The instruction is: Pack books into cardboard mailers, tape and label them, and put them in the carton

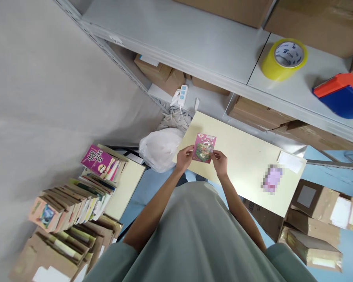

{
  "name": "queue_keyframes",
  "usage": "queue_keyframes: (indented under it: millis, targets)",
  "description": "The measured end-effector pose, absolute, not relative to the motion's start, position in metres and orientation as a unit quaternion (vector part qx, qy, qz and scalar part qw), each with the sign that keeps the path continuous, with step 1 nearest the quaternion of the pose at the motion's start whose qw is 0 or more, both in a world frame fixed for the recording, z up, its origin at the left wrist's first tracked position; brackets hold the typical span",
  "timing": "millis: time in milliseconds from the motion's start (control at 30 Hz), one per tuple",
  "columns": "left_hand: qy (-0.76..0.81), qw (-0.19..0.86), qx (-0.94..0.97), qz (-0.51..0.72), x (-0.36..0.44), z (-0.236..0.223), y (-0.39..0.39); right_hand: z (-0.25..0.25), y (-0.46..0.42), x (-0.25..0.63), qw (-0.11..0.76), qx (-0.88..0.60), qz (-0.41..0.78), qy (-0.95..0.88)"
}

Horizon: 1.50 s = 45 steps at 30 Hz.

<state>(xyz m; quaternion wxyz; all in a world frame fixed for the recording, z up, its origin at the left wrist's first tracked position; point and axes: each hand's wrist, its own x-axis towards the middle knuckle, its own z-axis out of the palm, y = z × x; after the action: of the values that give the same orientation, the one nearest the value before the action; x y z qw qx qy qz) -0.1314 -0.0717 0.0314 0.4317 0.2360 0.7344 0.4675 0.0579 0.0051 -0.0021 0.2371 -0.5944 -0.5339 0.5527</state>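
Grey-green shirt nearest, left fingers and right fingers pinch a pink booklet, apparently by its edges.

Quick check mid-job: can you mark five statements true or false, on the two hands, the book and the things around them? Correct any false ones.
1. The left hand holds the pink book at its left edge. True.
2. The right hand is empty. False: it holds the same book near the lower right corner.
3. The yellow tape roll sits on the table. False: it sits on the upper shelf.
4. A white bag is by the table's left end. True.
5. The power strip is on a lower shelf. True.
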Motion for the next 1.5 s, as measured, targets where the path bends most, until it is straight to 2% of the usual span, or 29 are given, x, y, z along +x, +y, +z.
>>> queue_keyframes:
  millis: [233, 400, 533, 667, 733, 1067, 1267, 1500]
  targets:
    - [0.718, 0.385, 0.279, 0.509, -0.163, 0.044, -0.038, 0.004, 0.041, 0.028, 0.251, -0.57, 0.574, -0.532]
    - [0.745, 0.385, 0.259, 0.478, -0.188, 0.013, -0.075, -0.006, 0.012, 0.018, 0.223, -0.599, 0.564, -0.523]
    - [0.797, 0.392, 0.266, 0.374, -0.225, -0.03, -0.136, -0.013, -0.033, 0.004, 0.176, -0.597, 0.576, -0.53]
    - [0.838, 0.394, 0.336, 0.173, -0.267, -0.073, -0.191, -0.014, -0.074, -0.025, 0.138, -0.597, 0.6, -0.514]
    - [0.831, 0.409, 0.359, 0.112, -0.285, -0.091, -0.209, -0.014, -0.09, -0.042, 0.123, -0.594, 0.609, -0.511]
    - [0.757, 0.494, 0.42, -0.075, -0.329, -0.16, -0.219, -0.031, -0.153, -0.101, 0.087, -0.595, 0.594, -0.535]
    - [0.741, 0.476, 0.465, -0.096, -0.335, -0.163, -0.213, -0.044, -0.174, -0.11, 0.077, -0.612, 0.597, -0.512]
    - [0.759, 0.461, 0.459, -0.021, -0.319, -0.169, -0.186, -0.045, -0.182, -0.118, 0.098, -0.614, 0.599, -0.504]
